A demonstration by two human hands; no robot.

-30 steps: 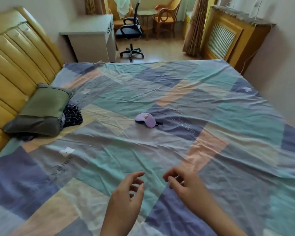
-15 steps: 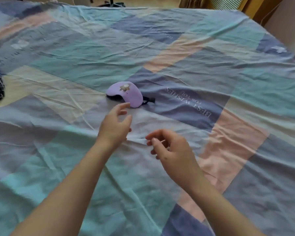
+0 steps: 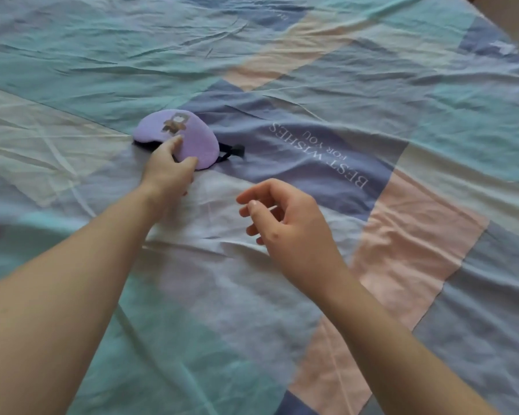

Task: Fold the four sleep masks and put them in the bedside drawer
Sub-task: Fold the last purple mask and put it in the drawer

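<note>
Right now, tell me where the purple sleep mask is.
The purple sleep mask lies on the bedsheet, upper left in the head view, under the left hand's fingertips.

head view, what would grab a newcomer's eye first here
The purple sleep mask with a small cartoon patch lies left of centre on the patchwork bedsheet, its black strap trailing to the right. The left hand pinches the mask's near edge, while the right hand hovers loosely curled and holds nothing, beside the sheet's printed "BEST WISHES FOR YOU".
</note>
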